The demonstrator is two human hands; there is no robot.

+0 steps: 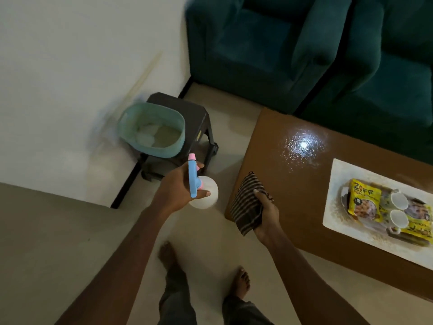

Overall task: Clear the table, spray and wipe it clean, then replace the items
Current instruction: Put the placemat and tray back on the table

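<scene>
My left hand (177, 186) grips a spray bottle (203, 192) with a white body and a blue and pink head, held over the floor left of the brown table (276, 184). My right hand (267, 215) holds a dark striped cloth (246, 202) at the table's near left corner. A patch of wet droplets (302, 146) glints on the tabletop. At the table's right end a white tray (337, 174) carries two white cups (396, 201) and yellow snack packets (362, 200).
A teal basket (131, 123) with pale items inside sits on a dark stool (199, 118) by the white wall. Dark green sofas (281, 55) stand behind the table. My bare feet (241, 282) are on the beige floor below.
</scene>
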